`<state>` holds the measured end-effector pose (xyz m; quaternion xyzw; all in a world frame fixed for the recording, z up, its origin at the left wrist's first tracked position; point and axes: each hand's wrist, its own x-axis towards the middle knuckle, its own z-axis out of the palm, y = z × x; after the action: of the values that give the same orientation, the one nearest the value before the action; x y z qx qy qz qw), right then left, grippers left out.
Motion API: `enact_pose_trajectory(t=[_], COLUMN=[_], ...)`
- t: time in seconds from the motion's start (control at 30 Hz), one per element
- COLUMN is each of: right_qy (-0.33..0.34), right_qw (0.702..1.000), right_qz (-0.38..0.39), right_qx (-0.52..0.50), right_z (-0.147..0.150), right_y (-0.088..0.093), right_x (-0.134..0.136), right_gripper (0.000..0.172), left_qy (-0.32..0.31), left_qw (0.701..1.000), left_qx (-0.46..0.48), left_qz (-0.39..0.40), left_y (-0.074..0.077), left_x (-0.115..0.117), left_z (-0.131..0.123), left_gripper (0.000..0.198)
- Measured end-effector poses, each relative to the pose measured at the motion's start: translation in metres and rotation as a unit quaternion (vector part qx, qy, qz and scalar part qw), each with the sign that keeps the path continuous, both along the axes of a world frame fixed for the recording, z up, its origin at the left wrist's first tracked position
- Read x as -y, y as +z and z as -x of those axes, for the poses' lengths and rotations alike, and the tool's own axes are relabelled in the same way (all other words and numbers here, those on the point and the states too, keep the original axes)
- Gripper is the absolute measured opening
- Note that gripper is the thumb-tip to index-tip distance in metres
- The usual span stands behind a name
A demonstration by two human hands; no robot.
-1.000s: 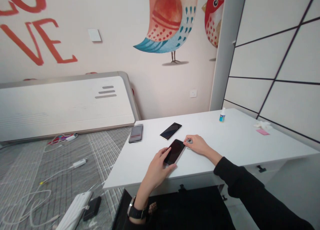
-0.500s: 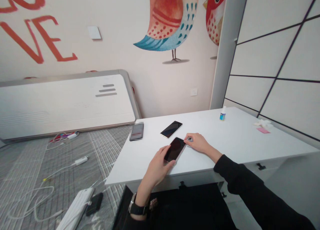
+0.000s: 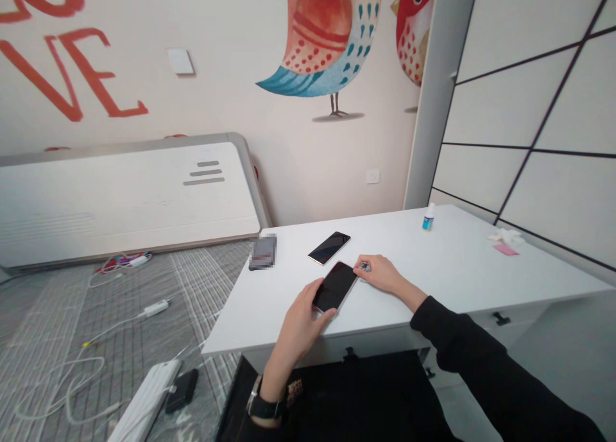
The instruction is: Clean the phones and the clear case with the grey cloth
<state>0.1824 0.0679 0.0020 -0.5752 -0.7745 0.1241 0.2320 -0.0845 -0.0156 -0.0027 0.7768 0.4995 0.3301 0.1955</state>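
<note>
A dark-screened smartphone (image 3: 335,287) lies at a slant near the table's front edge. My left hand (image 3: 302,317) grips it by its left side and lower corner, thumb along the bottom edge. At the phone's upper right corner, my right hand (image 3: 378,272) is closed in a pinch. Something small, pale and shiny (image 3: 364,267) shows between its curled fingers, too small to name. Just behind lies a second smartphone (image 3: 330,247), face up with a dark screen, touched by neither hand.
A blurred-out dark flat object (image 3: 263,252) rests at the white table's (image 3: 399,237) left edge. Toward the back right stand a small white-and-blue bottle (image 3: 428,218), a crumpled tissue (image 3: 507,237) and a pink slip (image 3: 506,250). A power strip (image 3: 144,400) and cables lie on the floor.
The reddish reflection on the held phone's screen has gone and the screen now looks plain black. Both hands stay in nearly the same place.
</note>
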Motion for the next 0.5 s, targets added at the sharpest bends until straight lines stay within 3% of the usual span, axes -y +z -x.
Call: enact_pose_trajectory(t=[0.13,0.27,0.5], right_qy=[0.004,0.004,0.0], right_qw=[1.0,1.0,1.0], right_qz=[-0.002,-0.004,-0.012], right_qx=[-0.005,-0.01,-0.011], right_z=[0.0,-0.001,0.001], right_y=[0.0,-0.001,-0.003], right_x=[0.0,0.0,0.0], right_gripper=[0.026,0.027,0.026], left_qy=[0.064,0.077,0.09], left_qw=[0.997,0.989,0.977], left_qx=[-0.017,-0.093,-0.172], left_qz=[-0.039,-0.081,-0.085], left_y=[-0.011,-0.018,-0.017], left_x=[0.021,0.042,0.046], left_z=[0.002,-0.001,-0.006], left_gripper=[0.054,0.052,0.052])
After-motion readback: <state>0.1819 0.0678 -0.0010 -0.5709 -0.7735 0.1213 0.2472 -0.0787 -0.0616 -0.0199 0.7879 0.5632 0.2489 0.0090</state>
